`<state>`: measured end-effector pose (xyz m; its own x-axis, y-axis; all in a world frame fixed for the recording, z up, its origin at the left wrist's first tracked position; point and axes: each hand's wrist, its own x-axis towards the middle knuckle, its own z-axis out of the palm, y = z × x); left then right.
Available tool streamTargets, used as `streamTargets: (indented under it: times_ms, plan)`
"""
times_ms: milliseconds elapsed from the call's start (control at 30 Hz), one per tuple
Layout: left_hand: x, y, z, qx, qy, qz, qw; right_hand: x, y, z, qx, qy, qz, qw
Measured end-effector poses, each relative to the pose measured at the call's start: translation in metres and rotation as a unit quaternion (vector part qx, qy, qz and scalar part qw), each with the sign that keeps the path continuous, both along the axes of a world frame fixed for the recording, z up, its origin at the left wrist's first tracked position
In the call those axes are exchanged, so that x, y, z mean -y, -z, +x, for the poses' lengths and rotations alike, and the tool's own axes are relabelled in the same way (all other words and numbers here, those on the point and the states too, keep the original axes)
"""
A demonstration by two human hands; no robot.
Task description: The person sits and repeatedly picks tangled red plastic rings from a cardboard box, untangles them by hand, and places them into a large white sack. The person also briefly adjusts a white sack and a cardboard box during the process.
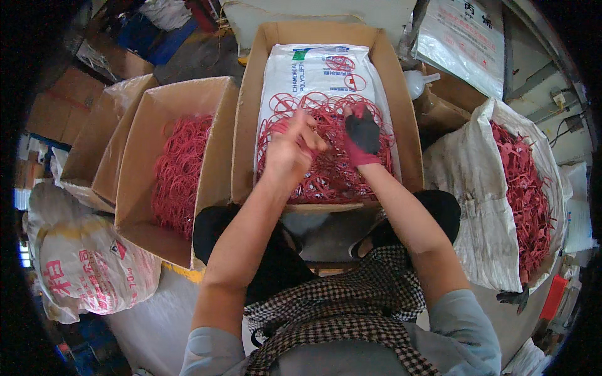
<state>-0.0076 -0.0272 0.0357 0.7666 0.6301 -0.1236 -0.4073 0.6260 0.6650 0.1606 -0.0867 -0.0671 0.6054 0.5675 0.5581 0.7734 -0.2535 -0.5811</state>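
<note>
My bare left hand [294,148] is over the left part of a heap of thin red rings [329,171], blurred, its fingers partly curled; whether it grips a ring cannot be made out. My right hand [362,134], in a red and black glove, is at the heap's right part, fingertips turned away from me; what it holds is hidden. The rings lie on a white printed plastic sack [315,75] inside a cardboard box [409,141] between my knees. A few rings lie loose on the sack's far part.
At left, a second cardboard box [136,188] holds more red rings [181,174], beside another open box [106,141] and a printed sack [94,268]. To the right stands a white woven sack [465,188] full of red scraps [524,197]. A white funnel [418,83] is beyond it.
</note>
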Motion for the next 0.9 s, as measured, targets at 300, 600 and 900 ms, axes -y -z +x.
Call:
streamTargets:
  times_ms: [300, 600, 900]
  plan:
    - [-0.067, -0.004, -0.034, 0.013, -0.119, -0.067, 0.991, -0.027, 0.079, -0.052, 0.09, -0.268, -0.506, 0.815]
    - [-0.073, 0.007, -0.032, -0.327, -0.042, 0.396, 0.857, 0.004, -0.048, 0.012, -0.196, -0.352, -0.375, 0.835]
    - [-0.019, 0.012, 0.005, -0.249, 0.052, 0.376, 0.891, 0.055, -0.075, 0.043, -0.605, -0.268, -0.159, 0.733]
